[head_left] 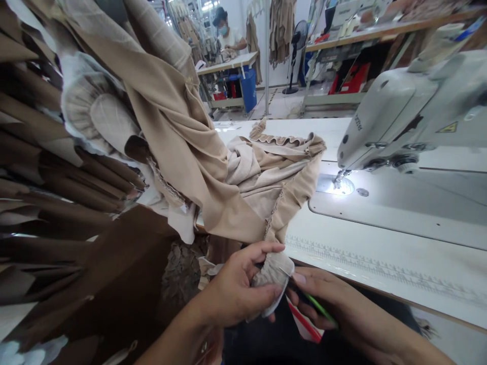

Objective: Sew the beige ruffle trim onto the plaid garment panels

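Note:
My left hand is closed round a gathered, ruffled end of a beige garment that drapes from the upper left down across the table edge. My right hand is curled just to the right of that ruffle, holding a thin green tool between its fingers. Both hands sit low, in front of the white sewing table.
A white sewing machine stands on the right with its lit needle area. Stacked brown fabric pieces fill the left side. In the background a person works at another table; a fan and hanging garments stand beyond.

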